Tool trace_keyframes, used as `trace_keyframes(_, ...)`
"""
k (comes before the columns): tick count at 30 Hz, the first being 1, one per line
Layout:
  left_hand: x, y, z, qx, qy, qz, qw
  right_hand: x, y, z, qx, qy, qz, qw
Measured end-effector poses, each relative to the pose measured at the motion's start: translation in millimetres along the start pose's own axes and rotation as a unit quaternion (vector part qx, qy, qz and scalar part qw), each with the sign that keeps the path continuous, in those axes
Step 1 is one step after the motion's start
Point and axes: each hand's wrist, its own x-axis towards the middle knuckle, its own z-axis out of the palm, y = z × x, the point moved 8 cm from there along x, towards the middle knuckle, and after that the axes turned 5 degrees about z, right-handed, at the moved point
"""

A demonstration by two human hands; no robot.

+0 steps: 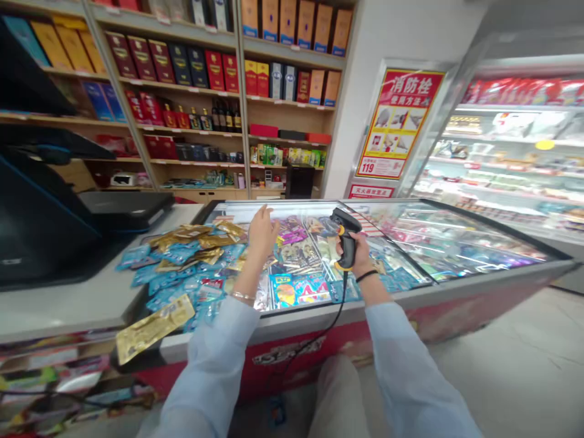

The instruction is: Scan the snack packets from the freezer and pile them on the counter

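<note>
My right hand (pixel 362 252) is wrapped around the grip of a black and yellow barcode scanner (pixel 347 246), whose cable hangs down the front of the freezer. Above the glass-topped chest freezer (pixel 337 309), my left hand (pixel 263 231) reaches forward with its fingers loosely apart, and I see nothing held in it. Beside that hand, to the left, lies a heap of blue snack packets (pixel 166 283) and gold packets (pixel 185 237). One long gold packet (pixel 155 328) hangs over the near left corner of the freezer.
A dark checkout machine (pixel 41 213) stands on the white counter (pixel 59 316) at left. Shelves of boxed bottles (pixel 182 64) line the back wall. A lit display fridge (pixel 497 146) is at right. Packaged goods fill racks (pixel 68 377) below the counter.
</note>
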Motion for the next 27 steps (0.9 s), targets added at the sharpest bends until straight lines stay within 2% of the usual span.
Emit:
trace_keyframes(4,-7,65,73.7,-0.062,-0.079,0.051,0.994,-32,-33,-60,-0.009,0.066,-0.025,0.997)
trace_keyframes(7,-22,107,128.9,-0.095,-0.152,0.072,0.981,-55,-49,-101,-0.016,0.107,-0.034,0.993)
trace_keyframes(10,-42,135,178.8,-0.103,-0.230,0.069,0.965,-74,-56,-136,-0.029,0.142,-0.038,0.989)
trace_keyframes(13,-61,147,218.0,-0.093,-0.299,0.061,0.948,-88,-55,-167,-0.038,0.174,-0.037,0.983)
trace_keyframes(16,-74,150,243.8,-0.086,-0.340,0.065,0.934,-96,-50,-192,-0.033,0.205,-0.037,0.978)
trace_keyframes(20,-83,152,265.1,-0.083,-0.364,0.074,0.925,-98,-42,-212,-0.026,0.233,-0.036,0.971)
trace_keyframes(23,-92,152,277.2,-0.078,-0.388,0.090,0.914,-97,-38,-217,-0.034,0.239,-0.023,0.970)
trace_keyframes(27,-96,153,283.2,-0.092,-0.389,0.096,0.912,-98,-34,-214,-0.040,0.239,-0.010,0.970)
